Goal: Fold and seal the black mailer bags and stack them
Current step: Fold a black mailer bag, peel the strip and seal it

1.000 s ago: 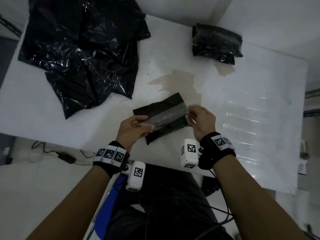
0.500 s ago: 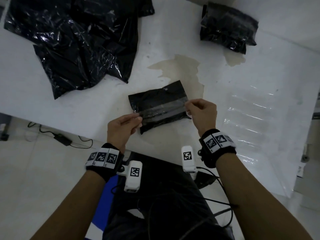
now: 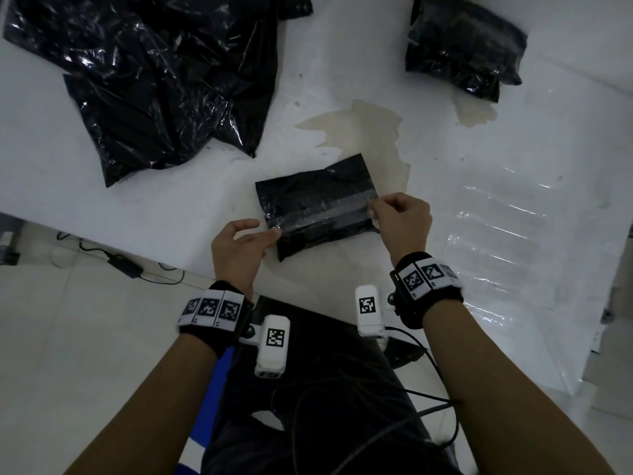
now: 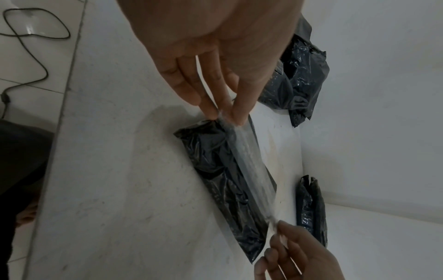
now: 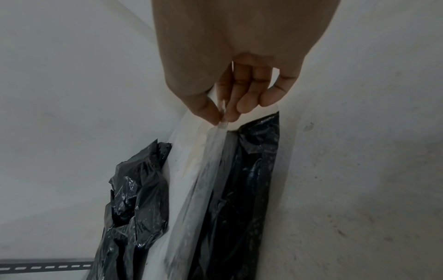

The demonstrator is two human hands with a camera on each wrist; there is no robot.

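Observation:
A folded black mailer bag (image 3: 315, 186) lies flat on the white table (image 3: 513, 200), near its front edge. A clear strip (image 3: 322, 214) runs taut across the bag from left to right. My left hand (image 3: 274, 233) pinches the strip's left end between thumb and fingertips (image 4: 233, 111). My right hand (image 3: 375, 209) pinches the right end (image 5: 223, 117), with the other fingers curled. In the wrist views the strip (image 4: 249, 161) stands slightly above the bag (image 5: 246, 180). A stack of folded bags (image 3: 462, 53) sits at the back right.
A crumpled pile of loose black bags (image 3: 147, 70) covers the table's back left. A beige stain (image 3: 359, 132) marks the table behind the folded bag. Glossy plastic film (image 3: 496, 252) covers the right side. A cable (image 3: 123, 265) lies on the floor at the left.
Both hands keep their pinch on the strip's ends. The strip now looks narrower and sits lower across the bag. The head view has tilted down.

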